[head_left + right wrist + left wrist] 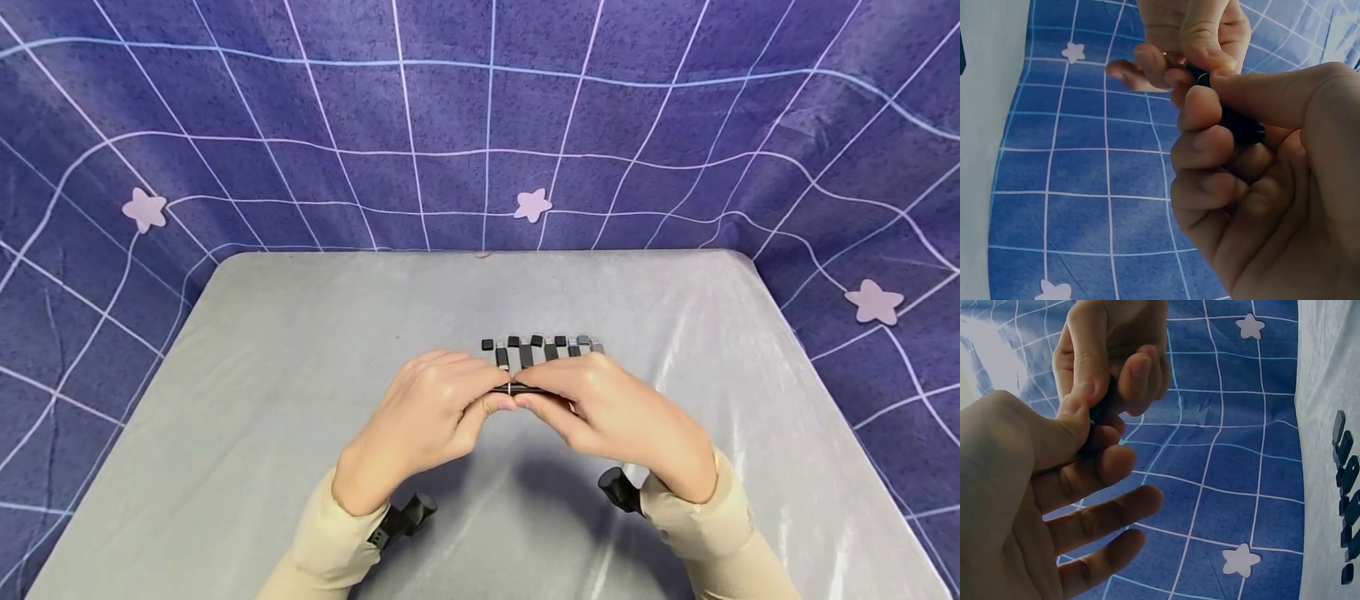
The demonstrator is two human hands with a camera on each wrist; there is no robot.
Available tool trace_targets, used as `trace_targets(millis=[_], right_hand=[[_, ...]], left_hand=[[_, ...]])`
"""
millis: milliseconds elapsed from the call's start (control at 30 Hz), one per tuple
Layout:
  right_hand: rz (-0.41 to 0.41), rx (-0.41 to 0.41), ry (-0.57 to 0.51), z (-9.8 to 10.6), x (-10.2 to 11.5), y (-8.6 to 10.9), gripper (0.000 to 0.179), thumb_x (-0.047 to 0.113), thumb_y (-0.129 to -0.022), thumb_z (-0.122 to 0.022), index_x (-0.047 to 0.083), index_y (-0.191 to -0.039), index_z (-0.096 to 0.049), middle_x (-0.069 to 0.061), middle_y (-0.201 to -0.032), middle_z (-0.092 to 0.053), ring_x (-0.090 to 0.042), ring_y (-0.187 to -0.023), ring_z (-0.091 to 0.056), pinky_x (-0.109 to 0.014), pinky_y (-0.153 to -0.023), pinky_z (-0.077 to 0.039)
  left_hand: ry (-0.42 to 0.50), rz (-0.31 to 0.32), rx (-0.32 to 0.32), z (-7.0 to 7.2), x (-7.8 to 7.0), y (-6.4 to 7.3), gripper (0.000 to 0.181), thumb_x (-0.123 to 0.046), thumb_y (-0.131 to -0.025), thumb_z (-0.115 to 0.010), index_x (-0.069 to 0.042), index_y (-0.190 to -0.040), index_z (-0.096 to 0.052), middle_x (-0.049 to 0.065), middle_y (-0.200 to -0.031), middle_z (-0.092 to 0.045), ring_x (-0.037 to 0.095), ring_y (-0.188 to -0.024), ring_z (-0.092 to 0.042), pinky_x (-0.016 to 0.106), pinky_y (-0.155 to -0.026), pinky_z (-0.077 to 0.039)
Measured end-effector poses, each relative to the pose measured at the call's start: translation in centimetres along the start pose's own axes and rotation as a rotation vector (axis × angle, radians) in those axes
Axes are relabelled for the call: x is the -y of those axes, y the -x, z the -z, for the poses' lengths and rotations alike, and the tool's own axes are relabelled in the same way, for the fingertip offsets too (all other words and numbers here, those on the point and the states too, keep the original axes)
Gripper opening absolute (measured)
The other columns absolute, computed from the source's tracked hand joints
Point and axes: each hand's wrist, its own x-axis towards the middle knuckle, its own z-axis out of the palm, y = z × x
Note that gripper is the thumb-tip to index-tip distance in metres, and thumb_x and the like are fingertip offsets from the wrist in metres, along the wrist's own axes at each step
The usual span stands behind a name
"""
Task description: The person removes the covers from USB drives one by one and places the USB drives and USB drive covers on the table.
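Note:
Between my two hands, above the table, is a slim black stick (527, 388), probably a USB stick, with a thin light band around its middle. My left hand (429, 408) pinches one end between thumb and index finger. In the left wrist view the other fingers of that hand (1054, 481) are spread. My right hand (626, 417) grips the other end, its fingers curled round it. The right wrist view shows the rounded dark end of the stick (1244, 128) inside that hand; much of the stick is hidden by fingers.
Just beyond the hands lies a row of several USB sticks (527, 353), plugs bare, with small caps (537, 340) beside them. A grey cloth covers the table (300, 333). Blue curtain (450, 100) with stars surrounds it. Black wrist devices (621, 490) hang below both wrists.

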Motion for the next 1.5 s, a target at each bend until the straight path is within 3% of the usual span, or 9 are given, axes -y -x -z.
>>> trace_targets(millis=[400,733,967,1133,1500], right_hand=[[0.044,-0.038,-0.008,0.0,-0.1,0.1,0.007,0.009,-0.099,-0.066,0.013,-0.100,-0.072,0.010,-0.078,-0.060,0.002,-0.067,-0.050,-0.010,-0.067,-0.047],[0.050,-0.066,0.014,0.1,-0.1,0.1,0.010,0.006,-0.099,-0.065,0.011,-0.103,-0.072,0.010,-0.074,-0.056,0.003,-0.064,-0.046,-0.011,-0.062,-0.044],[0.032,-0.084,0.028,0.2,-0.4,0.1,0.010,0.008,-0.100,-0.065,0.009,-0.106,-0.073,0.008,-0.085,-0.067,0.001,-0.070,-0.054,-0.013,-0.070,-0.049],[0.017,-0.079,0.033,0.3,-0.3,0.2,0.010,0.010,-0.100,-0.065,0.009,-0.107,-0.073,0.008,-0.089,-0.068,0.001,-0.072,-0.055,-0.012,-0.072,-0.049],[0.052,-0.093,0.060,-0.1,-0.3,0.0,0.014,0.015,-0.104,-0.062,0.008,-0.105,-0.074,0.006,-0.088,-0.071,0.001,-0.073,-0.061,-0.016,-0.073,-0.054]], left_hand=[[0.008,-0.009,-0.063,-0.3,-0.4,-0.2,0.045,-0.042,-0.110,-0.042,-0.015,-0.082,-0.066,-0.008,-0.065,-0.053,0.010,-0.065,-0.056,0.027,-0.062,-0.044],[0.028,0.049,-0.160,-0.4,-0.6,-0.1,0.042,-0.041,-0.107,-0.050,-0.011,-0.092,-0.075,-0.004,-0.079,-0.073,0.013,-0.073,-0.069,0.031,-0.066,-0.055],[0.001,0.080,-0.090,0.0,-0.7,-0.2,0.025,-0.033,-0.106,-0.058,-0.014,-0.099,-0.073,-0.006,-0.087,-0.075,0.012,-0.079,-0.070,0.033,-0.070,-0.055],[-0.011,0.063,-0.043,0.3,-1.0,-0.2,0.016,-0.024,-0.104,-0.060,-0.013,-0.102,-0.071,-0.006,-0.090,-0.073,0.012,-0.081,-0.069,0.033,-0.073,-0.055],[-0.013,0.023,-0.010,0.5,-0.7,-0.3,0.015,-0.022,-0.105,-0.059,-0.014,-0.098,-0.069,-0.006,-0.081,-0.065,0.010,-0.071,-0.061,0.030,-0.064,-0.050]])
